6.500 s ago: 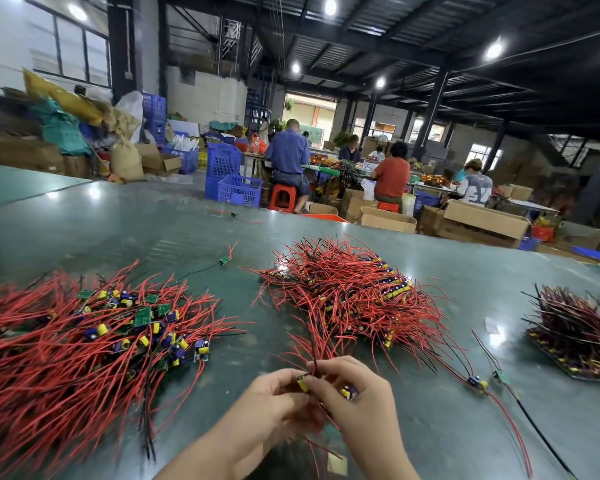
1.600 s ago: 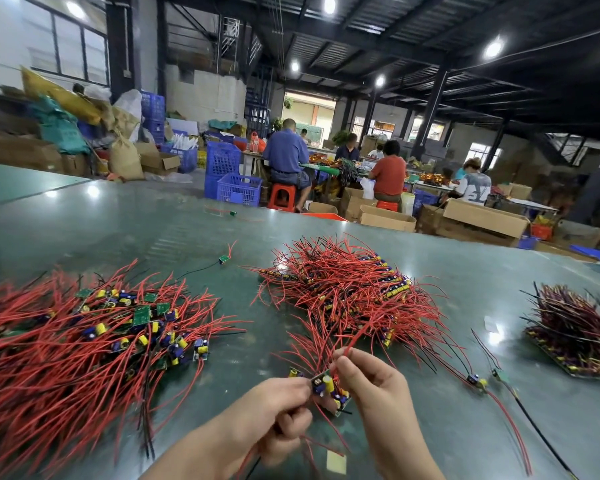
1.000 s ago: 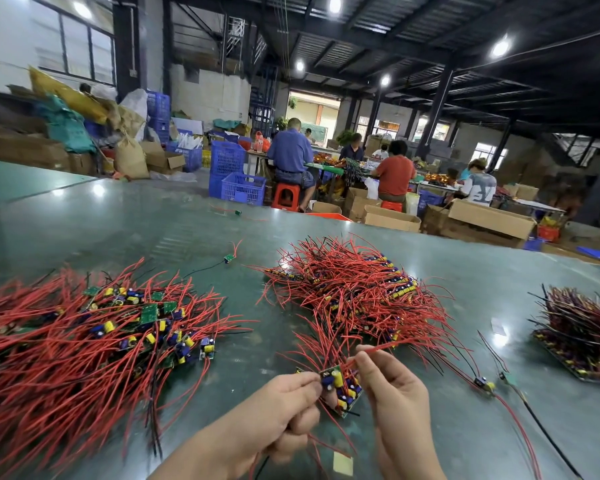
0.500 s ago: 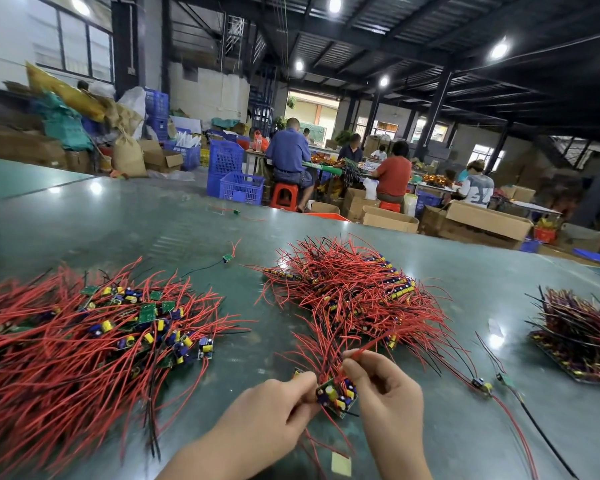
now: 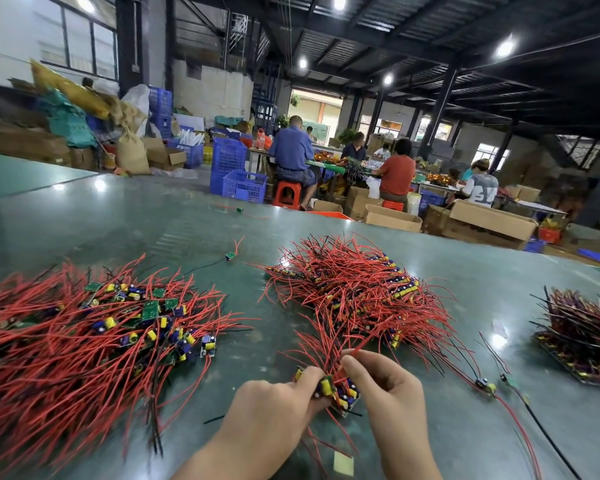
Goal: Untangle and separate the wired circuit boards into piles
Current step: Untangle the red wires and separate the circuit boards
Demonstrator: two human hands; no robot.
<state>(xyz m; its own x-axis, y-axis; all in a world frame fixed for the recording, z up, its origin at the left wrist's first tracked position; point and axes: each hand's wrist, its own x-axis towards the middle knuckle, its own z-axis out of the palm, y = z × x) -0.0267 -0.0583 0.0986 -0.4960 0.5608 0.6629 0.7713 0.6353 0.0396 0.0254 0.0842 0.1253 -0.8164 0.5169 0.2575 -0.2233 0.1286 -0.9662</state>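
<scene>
Low in the middle, my left hand (image 5: pixel 274 407) and my right hand (image 5: pixel 388 393) both pinch a small bunch of wired circuit boards (image 5: pixel 338 393) with yellow and blue parts. Red wires run from the bunch up into the tangled middle pile (image 5: pixel 354 292). A large spread pile of boards with red wires (image 5: pixel 84 341) lies to the left. A darker pile (image 5: pixel 582 334) sits at the far right.
The green table (image 5: pixel 118 223) carries loose single boards with wires at the back (image 5: pixel 230 255) and at the right (image 5: pixel 485 386). A yellow paper scrap (image 5: pixel 343 464) lies under my wrists. People sit at benches among blue crates and cardboard boxes beyond the table.
Both hands have drawn the bunch a little lower and closer, with my left fingers closing over the boards. The piles have not shifted.
</scene>
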